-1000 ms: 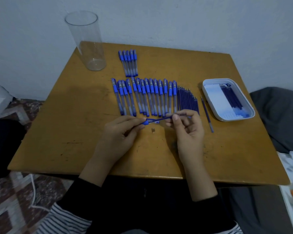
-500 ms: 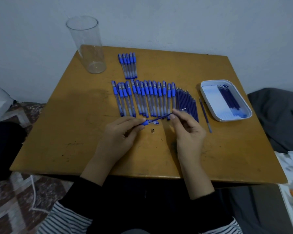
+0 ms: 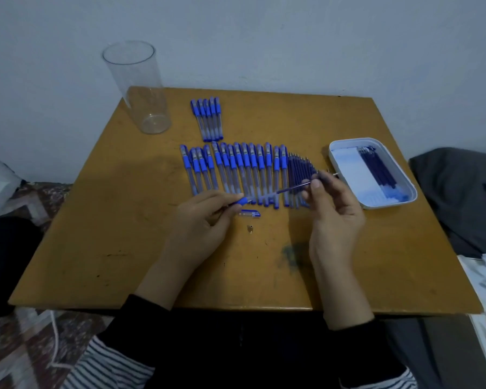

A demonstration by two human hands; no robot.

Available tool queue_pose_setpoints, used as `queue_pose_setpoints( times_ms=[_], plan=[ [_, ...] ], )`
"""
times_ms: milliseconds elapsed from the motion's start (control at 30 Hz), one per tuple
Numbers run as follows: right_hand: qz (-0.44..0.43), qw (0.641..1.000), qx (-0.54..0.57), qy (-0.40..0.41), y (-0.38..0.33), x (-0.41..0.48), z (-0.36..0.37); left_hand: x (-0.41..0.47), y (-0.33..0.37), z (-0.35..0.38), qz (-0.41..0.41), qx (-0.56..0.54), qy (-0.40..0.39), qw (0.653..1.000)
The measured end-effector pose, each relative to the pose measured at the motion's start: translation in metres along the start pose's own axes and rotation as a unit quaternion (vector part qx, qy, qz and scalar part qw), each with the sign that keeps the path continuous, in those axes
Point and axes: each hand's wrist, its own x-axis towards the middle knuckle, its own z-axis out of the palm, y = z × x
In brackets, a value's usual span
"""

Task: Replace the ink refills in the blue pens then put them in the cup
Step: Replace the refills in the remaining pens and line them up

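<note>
My left hand (image 3: 208, 214) gripped the pen (image 3: 243, 201) by its blue end, low over the surface (image 3: 124, 234). My right hand (image 3: 334, 209), raised with the palm toward me, pinched the refill (image 3: 295, 188), whose other end sat in the pen. The cup (image 3: 136, 88) stood at the far left corner.

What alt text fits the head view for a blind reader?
A person's left hand holds a blue pen by its grip while the right hand pinches the refill sticking out of its barrel, above a wooden table. Behind lie a row of blue pens, a white tray and an empty clear cup.
</note>
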Motion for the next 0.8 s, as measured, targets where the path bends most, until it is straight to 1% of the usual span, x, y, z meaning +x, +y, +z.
queue_pose_setpoints(
  times_ms=[67,100,167,267,367,500,633,800],
  plan=[
    [-0.001,1.000,-0.011,0.014,-0.005,0.016,-0.002,0.011,-0.004,0.002,0.010,0.000,-0.007,1.000],
    [-0.001,0.999,-0.035,0.009,-0.007,0.026,-0.004,0.017,-0.007,0.004,0.016,0.000,-0.010,1.000],
    [0.004,0.993,-0.110,-0.029,-0.012,0.045,-0.009,0.026,-0.014,0.008,0.022,0.000,-0.008,1.000],
    [0.023,0.974,-0.205,-0.092,-0.015,0.069,-0.014,0.037,-0.023,0.015,0.028,0.013,0.012,0.999],
    [0.017,0.945,-0.299,-0.131,-0.014,0.087,-0.013,0.045,-0.027,0.020,0.037,0.016,0.020,0.999],
    [-0.014,0.888,-0.421,-0.184,-0.010,0.102,-0.004,0.049,-0.027,0.026,0.046,0.029,0.013,0.998],
    [-0.025,0.865,-0.458,-0.201,-0.002,0.106,0.004,0.048,-0.026,0.027,0.057,0.040,-0.003,0.998],
    [-0.059,0.839,-0.499,-0.209,0.002,0.108,0.008,0.048,-0.024,0.026,0.058,0.049,0.000,0.997]
  ],
)
